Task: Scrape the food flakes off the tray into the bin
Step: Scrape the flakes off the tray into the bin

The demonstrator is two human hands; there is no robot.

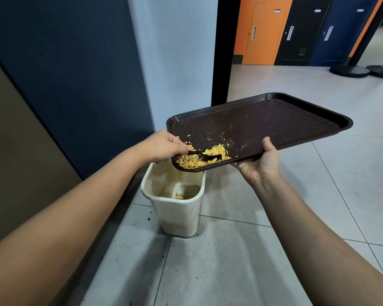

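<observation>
Left fingers point(182, 147) pinch spoon point(205, 156); right hand point(261, 161) grips tray point(274, 120)

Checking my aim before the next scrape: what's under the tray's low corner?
The cream bin stands under the tray, flakes on its bottom. The tray hides the bin's far rim.

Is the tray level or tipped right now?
Tipped. The tray slopes down to its near-left corner, where the flakes have piled above the bin.
</observation>
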